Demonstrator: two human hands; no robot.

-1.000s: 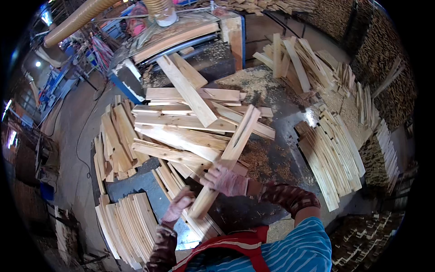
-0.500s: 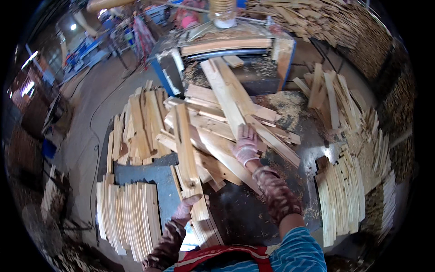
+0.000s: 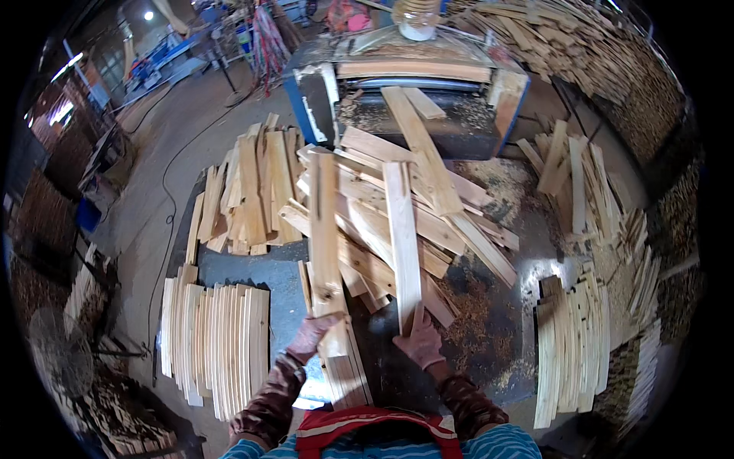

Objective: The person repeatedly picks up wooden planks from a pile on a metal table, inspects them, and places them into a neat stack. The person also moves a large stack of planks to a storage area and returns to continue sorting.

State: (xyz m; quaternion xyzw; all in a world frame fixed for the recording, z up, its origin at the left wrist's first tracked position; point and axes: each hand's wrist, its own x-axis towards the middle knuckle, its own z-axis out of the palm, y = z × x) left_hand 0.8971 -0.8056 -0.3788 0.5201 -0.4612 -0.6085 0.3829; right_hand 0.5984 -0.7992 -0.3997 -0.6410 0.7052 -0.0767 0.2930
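My left hand (image 3: 312,336), in a light glove, is closed around the near end of a long wooden board (image 3: 324,237) that points away from me. Some of its fingers are hidden behind the wood. In my gloved right hand (image 3: 421,346) is the near end of a paler, narrower plank (image 3: 403,237), its far end over the pile. Beneath both lies a jumbled heap of boards (image 3: 359,222) on a dark table. Close to my body, more stacked boards (image 3: 352,379) lie under the left board's near end.
A machine with a roller slot (image 3: 417,83) stands beyond the heap; one board (image 3: 420,145) leans from its bed onto the pile. Neat board stacks stand at left (image 3: 218,344) and right (image 3: 573,352). Another loose pile (image 3: 256,187) lies far left. Shavings (image 3: 478,306) cover part of the table.
My right hand has drawn a pale plank from the heap back toward me and now grips its near end. The left hand keeps its board. The view has shifted slightly.
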